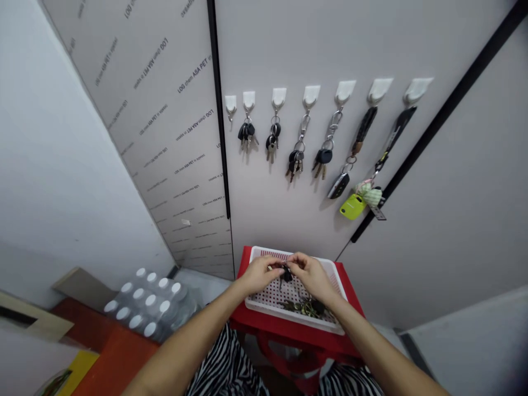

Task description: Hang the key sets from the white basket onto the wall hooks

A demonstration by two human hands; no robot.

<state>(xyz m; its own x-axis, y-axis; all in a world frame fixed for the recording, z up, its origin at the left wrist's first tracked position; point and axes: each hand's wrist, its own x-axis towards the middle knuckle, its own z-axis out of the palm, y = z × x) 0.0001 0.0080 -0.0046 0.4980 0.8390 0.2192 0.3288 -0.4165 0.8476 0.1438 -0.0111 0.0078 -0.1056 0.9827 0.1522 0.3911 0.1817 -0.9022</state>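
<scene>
Key bunch points downward, long axis near vertical, hanging between and below the fingertips of your left hand and right hand, both pinching its top.

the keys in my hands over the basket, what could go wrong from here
The small dark key bunch, held at the fingertips of the left hand and right hand, could slip and mix with the key pile below.

A thin key might snag in the perforated floor of the white basket.

The right forearm passes close over the basket's edge, so a bump could shift it on the red stand.
</scene>
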